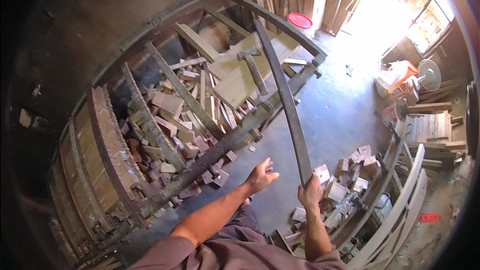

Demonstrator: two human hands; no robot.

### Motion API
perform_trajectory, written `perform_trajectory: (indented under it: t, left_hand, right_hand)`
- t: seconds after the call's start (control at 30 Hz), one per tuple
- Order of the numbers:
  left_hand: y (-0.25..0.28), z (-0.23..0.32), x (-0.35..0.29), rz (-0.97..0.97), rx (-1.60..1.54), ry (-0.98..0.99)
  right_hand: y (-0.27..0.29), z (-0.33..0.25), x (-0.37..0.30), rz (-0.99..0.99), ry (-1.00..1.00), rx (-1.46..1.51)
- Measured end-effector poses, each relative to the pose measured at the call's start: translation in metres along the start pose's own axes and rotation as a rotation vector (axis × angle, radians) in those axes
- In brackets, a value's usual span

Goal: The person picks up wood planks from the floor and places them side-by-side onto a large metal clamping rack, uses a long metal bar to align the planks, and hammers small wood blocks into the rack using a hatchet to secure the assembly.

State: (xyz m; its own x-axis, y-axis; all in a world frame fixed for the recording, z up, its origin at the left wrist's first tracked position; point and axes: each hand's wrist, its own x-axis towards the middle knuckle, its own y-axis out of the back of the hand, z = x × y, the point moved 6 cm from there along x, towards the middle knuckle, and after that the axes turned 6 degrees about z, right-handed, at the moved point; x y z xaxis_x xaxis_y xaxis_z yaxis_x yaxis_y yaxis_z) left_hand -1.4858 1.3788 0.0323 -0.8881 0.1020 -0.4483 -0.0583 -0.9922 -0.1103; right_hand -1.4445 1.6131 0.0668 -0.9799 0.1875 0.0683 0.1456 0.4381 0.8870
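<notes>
My right hand (311, 191) is closed round the near end of a long, flat, dark bar (284, 92); whether it is metal or wood I cannot tell. The bar slants away from me, and its far end overlaps the right end of a large rack frame (235, 137). My left hand (261, 176) is held in the air left of the bar, fingers apart and nothing in them. Beyond it a hammer (255, 72) lies on pale boards (227, 65) laid across the frame. Several dark crossbars (182, 87) span the frame.
Wooden offcuts (170, 102) are heaped within the frame, and more blocks (337, 190) lie on the floor at right. Curved planks (400, 210) lean at lower right. A fan (429, 75) stands farther back, a red-lidded bucket (300, 21) at the far end.
</notes>
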Motion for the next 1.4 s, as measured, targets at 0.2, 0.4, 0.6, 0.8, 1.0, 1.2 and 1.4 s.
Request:
perform_trajectory:
  t: [0.2,0.4,0.6,0.8,1.0,1.2,1.4]
  left_hand:
    - [-0.108,-0.079,0.003,-0.119,-0.615,0.421]
    - [-0.088,-0.099,-0.132,-0.331,-0.655,0.472]
    - [-0.015,-0.069,-0.279,-0.592,-0.501,0.385]
    - [0.073,-0.012,-0.400,-0.944,-0.437,0.108]
    - [0.221,-0.023,-0.387,-0.735,-1.083,0.140]
    - [0.313,-0.114,-0.516,-0.448,-0.988,0.047]
    - [0.362,-0.114,-0.640,-0.170,-0.901,0.144]
  right_hand:
    - [0.073,0.047,-0.261,0.008,-0.087,-0.019]
    - [0.125,-0.078,-0.455,0.128,-0.303,-0.213]
    - [0.081,-0.142,-0.630,0.312,-0.337,-0.232]
    - [0.102,-0.160,-0.761,0.424,-0.332,-0.305]
    - [0.135,-0.137,-0.837,0.263,-0.408,-0.449]
    - [0.079,-0.194,-0.811,0.096,-0.152,-0.153]
    - [0.067,-0.212,-0.921,0.167,-0.119,0.061]
